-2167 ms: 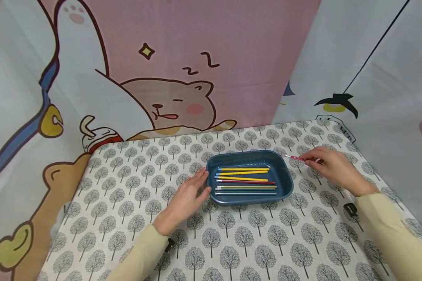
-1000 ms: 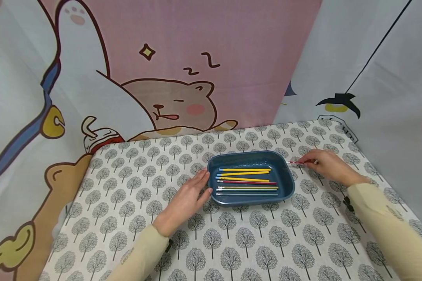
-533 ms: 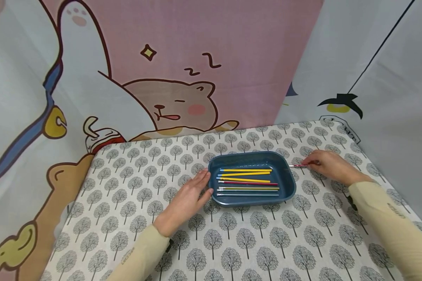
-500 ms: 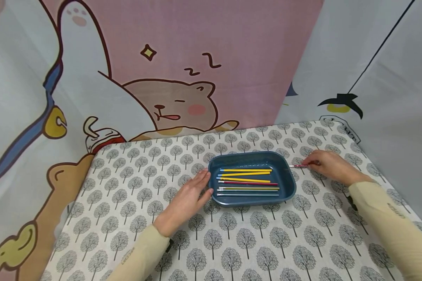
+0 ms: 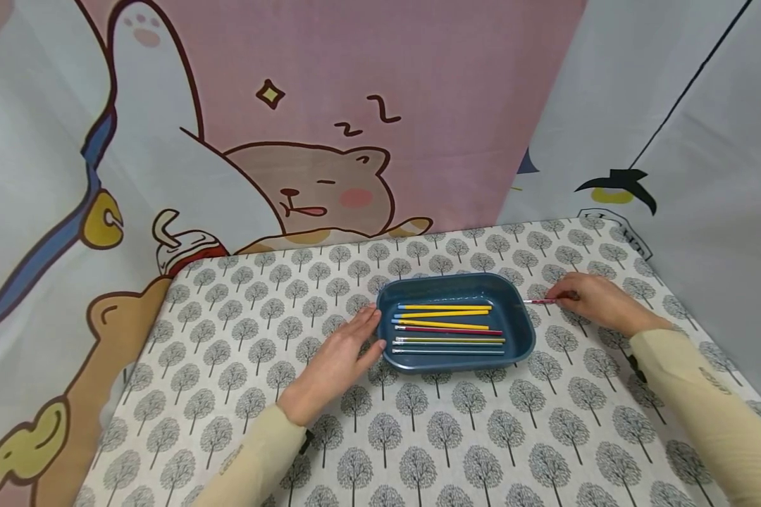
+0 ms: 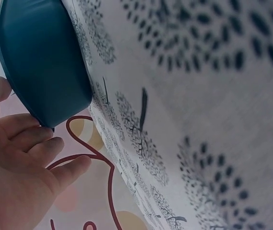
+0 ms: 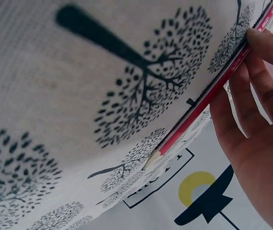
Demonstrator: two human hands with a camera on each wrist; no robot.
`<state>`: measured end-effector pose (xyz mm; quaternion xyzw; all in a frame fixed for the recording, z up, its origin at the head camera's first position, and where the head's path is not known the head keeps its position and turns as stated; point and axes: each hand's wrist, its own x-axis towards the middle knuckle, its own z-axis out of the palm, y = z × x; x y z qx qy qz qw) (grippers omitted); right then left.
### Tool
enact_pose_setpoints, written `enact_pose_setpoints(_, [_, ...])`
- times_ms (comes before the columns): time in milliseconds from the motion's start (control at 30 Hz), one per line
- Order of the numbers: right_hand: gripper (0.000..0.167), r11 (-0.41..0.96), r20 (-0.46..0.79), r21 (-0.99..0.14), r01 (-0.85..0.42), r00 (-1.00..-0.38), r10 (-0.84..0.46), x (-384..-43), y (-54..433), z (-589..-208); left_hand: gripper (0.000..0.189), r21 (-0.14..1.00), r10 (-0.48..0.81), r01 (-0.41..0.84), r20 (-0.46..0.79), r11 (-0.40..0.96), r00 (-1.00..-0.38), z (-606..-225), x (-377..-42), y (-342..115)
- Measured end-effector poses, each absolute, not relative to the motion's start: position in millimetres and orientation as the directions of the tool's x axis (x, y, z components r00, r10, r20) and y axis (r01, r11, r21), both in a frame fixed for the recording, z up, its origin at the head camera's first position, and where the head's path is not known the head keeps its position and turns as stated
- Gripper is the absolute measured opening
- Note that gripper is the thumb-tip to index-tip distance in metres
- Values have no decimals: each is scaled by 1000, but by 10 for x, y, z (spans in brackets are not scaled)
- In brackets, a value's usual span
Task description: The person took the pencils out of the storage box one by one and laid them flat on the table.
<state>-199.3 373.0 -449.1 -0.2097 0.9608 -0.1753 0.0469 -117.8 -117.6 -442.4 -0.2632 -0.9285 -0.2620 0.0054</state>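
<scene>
My left hand (image 5: 332,359) rests at the left end of a dark blue plastic basin (image 5: 447,367), fingers extended. In the left wrist view, its thumb and fingertips are right at the rim. Inside the basin lie three yellow pencils (image 5: 444,307) with blue ends, a red pencil (image 5: 450,330) and several darker pencils (image 5: 450,351), roughly parallel. My right hand (image 5: 592,299) pinches another red pencil (image 7: 208,98) between thumb and fingers, just right of the basin. This pencil's sharpened tip points away from the basin, close over the cloth; its silvery end is at the basin's right wall.
A white cloth (image 5: 247,380) printed with grey trees covers the table. Behind it hangs a pink backdrop (image 5: 456,105) with a sleeping cartoon bear, and a pale curtain (image 5: 723,176) is on the right.
My right hand has brought the red pencil slightly nearer to me, and the pencil now lies straighter towards the basin's right wall. The left hand stays at the basin's left end.
</scene>
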Motion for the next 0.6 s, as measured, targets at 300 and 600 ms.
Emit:
enact_pose_setpoints(300, [21,859,-45,-361,-364,-913,-405,-1990,3748,-4490,63,498,487,489,146,716,-861,-4417,-1185,-1176])
enact_pose_setpoints(600, [31,888,-56,-326,-323,-931,-359,-1842,3708,-4296,65,543,466,455,128,706,-875,-4402,-1198,-1190])
